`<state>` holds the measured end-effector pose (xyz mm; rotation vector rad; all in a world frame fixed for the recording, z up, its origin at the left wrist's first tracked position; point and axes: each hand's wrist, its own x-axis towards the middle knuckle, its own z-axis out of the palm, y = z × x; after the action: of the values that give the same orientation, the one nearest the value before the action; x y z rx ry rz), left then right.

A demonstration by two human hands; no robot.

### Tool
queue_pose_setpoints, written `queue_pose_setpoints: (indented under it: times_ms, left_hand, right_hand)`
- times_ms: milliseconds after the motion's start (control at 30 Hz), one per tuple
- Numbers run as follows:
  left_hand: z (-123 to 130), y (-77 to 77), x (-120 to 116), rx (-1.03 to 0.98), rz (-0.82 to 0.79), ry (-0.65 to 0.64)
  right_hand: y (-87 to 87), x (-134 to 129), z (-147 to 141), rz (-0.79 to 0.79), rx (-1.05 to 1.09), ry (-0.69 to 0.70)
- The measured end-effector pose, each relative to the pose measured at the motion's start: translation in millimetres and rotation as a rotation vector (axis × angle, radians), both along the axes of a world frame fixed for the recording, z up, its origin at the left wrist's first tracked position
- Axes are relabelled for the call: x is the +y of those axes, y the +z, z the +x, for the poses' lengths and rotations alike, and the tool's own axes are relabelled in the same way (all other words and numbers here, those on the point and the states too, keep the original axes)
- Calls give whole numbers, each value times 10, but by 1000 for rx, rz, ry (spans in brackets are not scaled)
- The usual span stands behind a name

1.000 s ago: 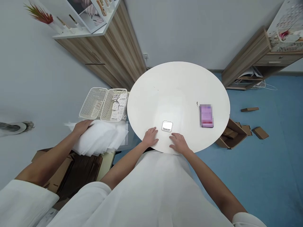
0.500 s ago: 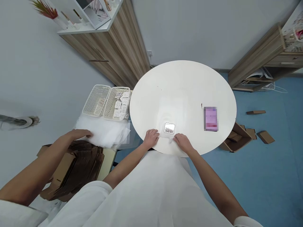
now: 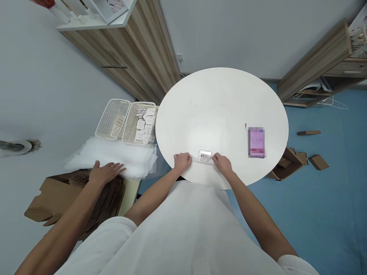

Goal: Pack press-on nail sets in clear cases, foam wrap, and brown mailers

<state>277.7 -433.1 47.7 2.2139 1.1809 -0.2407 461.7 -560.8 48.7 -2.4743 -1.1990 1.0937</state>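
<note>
On the white table (image 3: 222,110) near its front edge lies a small clear case (image 3: 205,156), shiny at its far side, with tiny dark bits inside that I cannot make out. Thin translucent film (image 3: 195,158) lies around the case and stretches towards my left hand. Fingers curled, my left hand (image 3: 182,162) grips the film's left end. On the other side my right hand (image 3: 222,164) pinches the right end, close against the case.
A co-worker's hand (image 3: 106,173) rests spread on a stack of white translucent sheets (image 3: 114,152) at left, above flat cardboard (image 3: 57,194). Two white baskets (image 3: 139,124) stand behind. A blurred purple item (image 3: 256,142) lies at right; an open cardboard box (image 3: 286,166) sits on the floor.
Both hands have closed more tightly on the film, which is now drawn into a narrower strip around the case. The co-worker's hand has moved nearer and spread its fingers.
</note>
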Motion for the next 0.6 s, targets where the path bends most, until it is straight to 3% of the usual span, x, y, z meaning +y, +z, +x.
queue_pose_setpoints:
  times_ms: [200, 300, 433, 600]
  left_hand:
    - [18, 1, -28, -11, 203, -35]
    - [8, 20, -117, -84, 358, -240]
    - [64, 24, -255, -143, 382, -537]
    - [215, -58, -245, -85, 378, -545]
  right_hand:
    - [-51, 79, -13, -70, -60, -51]
    - [-59, 67, -25, -79, -78, -46]
    - [-58, 58, -29, -65, -73, -52]
    - [-50, -23, 32, 127, 95, -99]
